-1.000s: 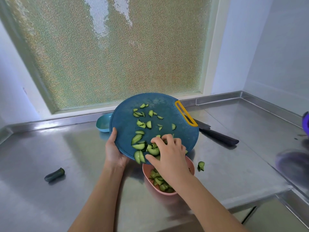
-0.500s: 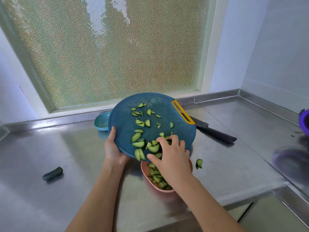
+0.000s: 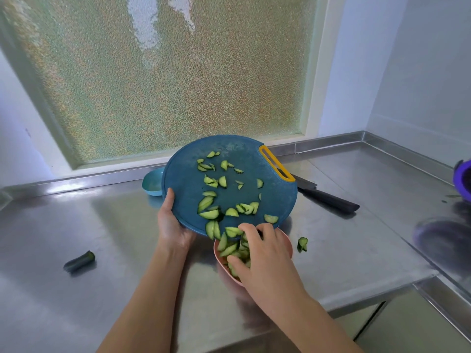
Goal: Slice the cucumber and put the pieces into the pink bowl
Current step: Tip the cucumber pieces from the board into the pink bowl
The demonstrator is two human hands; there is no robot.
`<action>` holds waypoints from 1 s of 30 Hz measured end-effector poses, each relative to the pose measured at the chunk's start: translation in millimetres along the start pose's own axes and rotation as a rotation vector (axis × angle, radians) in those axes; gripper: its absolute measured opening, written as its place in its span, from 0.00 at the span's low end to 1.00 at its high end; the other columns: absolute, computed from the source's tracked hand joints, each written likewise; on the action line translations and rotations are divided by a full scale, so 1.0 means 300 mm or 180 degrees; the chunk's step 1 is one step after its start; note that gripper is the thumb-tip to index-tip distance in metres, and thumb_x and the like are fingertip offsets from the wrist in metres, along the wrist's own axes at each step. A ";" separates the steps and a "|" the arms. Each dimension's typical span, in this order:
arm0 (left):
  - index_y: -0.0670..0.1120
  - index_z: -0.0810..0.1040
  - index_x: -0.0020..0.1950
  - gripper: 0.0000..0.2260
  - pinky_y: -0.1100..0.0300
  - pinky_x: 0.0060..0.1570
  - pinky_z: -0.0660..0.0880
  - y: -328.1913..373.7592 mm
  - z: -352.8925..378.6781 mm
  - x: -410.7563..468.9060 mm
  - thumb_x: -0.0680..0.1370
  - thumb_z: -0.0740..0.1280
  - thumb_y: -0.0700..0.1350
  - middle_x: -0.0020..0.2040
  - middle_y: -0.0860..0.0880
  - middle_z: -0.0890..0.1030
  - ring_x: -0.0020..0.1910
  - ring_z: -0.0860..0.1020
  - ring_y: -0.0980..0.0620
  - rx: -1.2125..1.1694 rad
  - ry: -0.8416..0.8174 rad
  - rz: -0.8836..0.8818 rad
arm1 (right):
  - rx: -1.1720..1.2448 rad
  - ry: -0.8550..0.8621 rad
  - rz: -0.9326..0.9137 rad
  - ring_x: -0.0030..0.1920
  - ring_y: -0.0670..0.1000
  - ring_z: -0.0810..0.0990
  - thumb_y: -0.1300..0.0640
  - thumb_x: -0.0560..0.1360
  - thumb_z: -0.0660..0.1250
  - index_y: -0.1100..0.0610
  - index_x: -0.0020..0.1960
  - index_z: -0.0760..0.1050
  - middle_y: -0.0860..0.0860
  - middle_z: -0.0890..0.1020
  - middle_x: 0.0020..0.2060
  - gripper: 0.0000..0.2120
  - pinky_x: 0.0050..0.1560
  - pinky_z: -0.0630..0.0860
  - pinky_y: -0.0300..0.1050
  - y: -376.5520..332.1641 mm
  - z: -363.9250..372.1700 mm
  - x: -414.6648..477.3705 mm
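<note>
1. Cucumber slices (image 3: pixel 209 214): thin half-moons, judged light, soft and wet – apt to cling to a surface and to slip out of a pinch. Best raked in a bunch with curved fingers, not picked up singly.
2. Found in three places: scattered over the blue cutting board (image 3: pixel 188 179), heaped in the pink bowl (image 3: pixel 288 244) under the board's lower edge, and as one stray piece (image 3: pixel 302 244) on the steel counter (image 3: pixel 122 225) just right of the bowl.
3. Board judged stiff and light enough for one hand. Tilted toward the person, lower edge over the bowl's far rim, yellow handle slot (image 3: pixel 274 163) at the upper right.
4. Left hand (image 3: pixel 170 225): clamped on the board's lower-left edge, thumb laid on the upper face, fingers hidden beneath, forearm coming up from the near side.
5. Right hand (image 3: pixel 265 253): reaching over the bowl from the near side, fingers bent claw-like at the board's lower edge, thumb down among the slices in the bowl. Cannot tell whether clutching a bunch or only dragging them over the edge.
6. Judged well along – cutting apparently done, a good share of slices yet on the board's upper part, likely stuck there and needing more sweeps or a steeper tilt.
7. Lying apart: a dark cucumber end (image 3: pixel 79 261) on the counter far left, a black-handled knife (image 3: pixel 328 200) behind the board at right, a small blue bowl (image 3: pixel 153 184) behind it at left.
</note>
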State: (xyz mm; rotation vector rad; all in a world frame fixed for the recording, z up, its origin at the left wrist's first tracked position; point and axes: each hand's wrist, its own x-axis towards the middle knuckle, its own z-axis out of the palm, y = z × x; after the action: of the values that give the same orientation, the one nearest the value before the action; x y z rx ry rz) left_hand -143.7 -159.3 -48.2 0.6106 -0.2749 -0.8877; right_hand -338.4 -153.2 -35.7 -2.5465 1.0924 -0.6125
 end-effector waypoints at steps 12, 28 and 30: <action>0.44 0.85 0.50 0.22 0.47 0.48 0.80 -0.001 -0.009 0.005 0.81 0.53 0.53 0.55 0.41 0.81 0.52 0.81 0.44 -0.0037 -0.0239 -0.0050 | 0.0107 0.0042 -0.1165 0.73 0.52 0.54 0.40 0.73 0.67 0.48 0.73 0.63 0.51 0.60 0.73 0.32 0.73 0.56 0.49 -0.037 -0.005 0.233; 0.44 0.84 0.51 0.22 0.46 0.52 0.78 -0.003 0.003 -0.007 0.81 0.54 0.54 0.59 0.40 0.80 0.55 0.80 0.42 0.0039 -0.0232 -0.0088 | -0.0198 -0.0427 -0.1592 0.58 0.51 0.69 0.51 0.77 0.63 0.52 0.61 0.74 0.48 0.71 0.58 0.13 0.57 0.71 0.47 0.034 0.006 0.261; 0.44 0.83 0.54 0.21 0.44 0.53 0.77 -0.006 0.005 -0.006 0.81 0.54 0.54 0.59 0.41 0.80 0.56 0.79 0.42 0.0020 -0.0234 -0.0054 | -0.0207 -0.0422 -0.1584 0.58 0.50 0.69 0.50 0.78 0.63 0.51 0.62 0.74 0.48 0.71 0.58 0.13 0.57 0.71 0.46 0.055 -0.003 0.236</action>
State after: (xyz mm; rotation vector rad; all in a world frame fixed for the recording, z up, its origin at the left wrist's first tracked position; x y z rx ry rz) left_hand -146.7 -159.2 -48.0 0.5876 -0.3392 -0.9273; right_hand -305.0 -216.6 -23.5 -2.8833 0.4353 -0.5147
